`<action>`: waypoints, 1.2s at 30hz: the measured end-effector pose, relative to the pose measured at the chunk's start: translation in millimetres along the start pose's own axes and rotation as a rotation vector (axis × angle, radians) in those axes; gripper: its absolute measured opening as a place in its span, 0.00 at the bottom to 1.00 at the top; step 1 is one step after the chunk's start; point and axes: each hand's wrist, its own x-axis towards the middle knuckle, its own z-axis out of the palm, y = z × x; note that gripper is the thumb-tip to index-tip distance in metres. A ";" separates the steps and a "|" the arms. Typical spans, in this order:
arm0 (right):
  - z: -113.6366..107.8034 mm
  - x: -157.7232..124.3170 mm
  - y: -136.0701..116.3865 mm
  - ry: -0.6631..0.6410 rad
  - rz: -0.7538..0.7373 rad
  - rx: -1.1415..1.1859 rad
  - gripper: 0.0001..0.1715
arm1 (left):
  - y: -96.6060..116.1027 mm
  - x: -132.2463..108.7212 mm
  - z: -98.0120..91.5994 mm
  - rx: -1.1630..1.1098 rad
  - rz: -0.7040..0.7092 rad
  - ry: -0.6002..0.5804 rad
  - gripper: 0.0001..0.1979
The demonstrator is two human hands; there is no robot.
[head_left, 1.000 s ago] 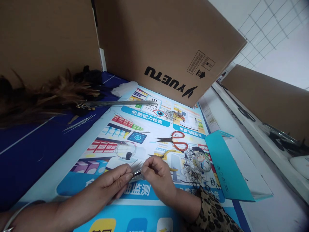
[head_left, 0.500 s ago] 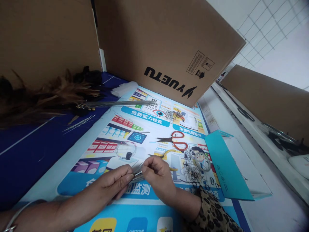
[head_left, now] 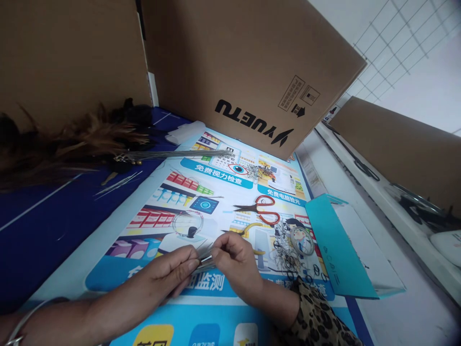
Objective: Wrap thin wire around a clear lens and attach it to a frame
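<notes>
My left hand (head_left: 176,271) is closed on a thin, shiny metal piece (head_left: 205,260) near the front of the printed sheet, with fine wire-like strands beside it. My right hand (head_left: 236,264) pinches at the other end of this piece, its fingertips almost meeting the left ones. Exactly what the right fingers grip is hidden. Just beyond the right hand lie yellow-handled scissors (head_left: 260,252), partly covered by it. Red-handled scissors (head_left: 269,222) rest farther off, blades pointing left. To the right is a tangled heap of small black loops and wires (head_left: 286,254).
A ring of wire (head_left: 302,240) lies by the heap, another thin ring (head_left: 188,224) left of centre. Long thin wires (head_left: 173,154) extend from brown feathers (head_left: 90,132). A large cardboard box (head_left: 252,72) stands behind; an open teal box (head_left: 338,254) sits right.
</notes>
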 end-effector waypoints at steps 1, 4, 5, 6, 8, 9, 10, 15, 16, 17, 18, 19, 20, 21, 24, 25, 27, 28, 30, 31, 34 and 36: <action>-0.2 -0.1 0.3 0.000 -0.006 -0.001 0.07 | -0.4 0.3 0.0 -0.006 -0.004 -0.001 0.31; -0.8 -0.3 0.1 -0.007 -0.010 -0.005 0.05 | -1.9 0.9 -0.1 -0.024 -0.022 -0.010 0.31; -0.9 -0.3 -0.1 -0.011 -0.007 -0.003 0.05 | -2.2 1.0 -0.1 -0.026 -0.024 -0.014 0.31; -1.0 -0.2 -0.3 -0.014 -0.003 -0.002 0.05 | -2.6 1.1 -0.2 -0.027 -0.023 -0.016 0.31; -1.1 0.1 -0.4 -0.014 0.005 0.001 0.06 | -3.4 1.1 -0.2 -0.030 -0.020 -0.016 0.31; -1.1 0.3 -0.2 -0.013 0.008 0.001 0.07 | -4.0 1.1 -0.2 -0.032 -0.018 -0.013 0.31; -1.1 0.5 0.0 -0.011 0.011 0.001 0.07 | -4.7 1.1 -0.2 -0.033 -0.017 -0.011 0.31; -0.7 0.4 0.8 0.000 0.002 -0.005 0.08 | -5.2 0.9 -0.3 -0.018 -0.015 -0.011 0.33; -0.6 0.1 0.8 -0.002 0.001 -0.007 0.07 | -4.2 0.8 -0.2 -0.013 -0.018 -0.011 0.33; -0.6 -0.2 0.8 -0.003 0.002 -0.007 0.07 | -3.0 0.7 -0.1 -0.009 -0.023 -0.007 0.33; -0.5 -0.4 0.8 -0.005 0.003 -0.006 0.07 | -1.5 0.6 0.0 -0.007 -0.028 -0.003 0.34; -0.5 -0.6 0.9 -0.008 0.005 -0.005 0.07 | -0.1 0.6 0.1 -0.004 -0.032 0.000 0.34; -0.6 -0.7 1.0 -0.011 0.005 -0.007 0.07 | 1.2 0.6 0.2 -0.001 -0.035 0.001 0.34; -0.7 -0.7 1.1 -0.015 0.004 -0.010 0.07 | 2.3 0.5 0.2 0.002 -0.035 0.002 0.34; -1.1 -0.3 1.1 -0.021 -0.009 -0.026 0.06 | 3.6 0.4 -0.1 0.015 -0.027 -0.007 0.35; -1.2 -0.1 1.1 -0.020 -0.013 -0.030 0.06 | 3.4 0.3 -0.2 0.016 -0.025 -0.007 0.35; -1.3 0.0 0.8 -0.017 -0.017 -0.031 0.07 | 2.4 -0.1 -0.2 0.016 -0.025 -0.009 0.34; -1.3 0.0 0.7 -0.017 -0.017 -0.032 0.07 | 1.9 -0.4 0.0 0.013 -0.025 -0.008 0.34; -1.7 -0.2 0.6 -0.020 -0.018 -0.036 0.07 | 1.4 -1.1 0.6 -0.002 -0.027 0.001 0.34; -2.0 -0.3 0.7 -0.021 -0.022 -0.038 0.07 | 1.4 -1.5 1.1 -0.013 -0.030 0.010 0.34; -3.4 -0.6 1.3 -0.037 -0.030 -0.037 0.05 | 1.1 -2.5 1.9 -0.065 -0.045 0.021 0.33; -4.1 -0.9 1.1 -0.047 -0.027 -0.034 0.04 | -0.5 -2.6 1.6 -0.082 -0.053 0.014 0.32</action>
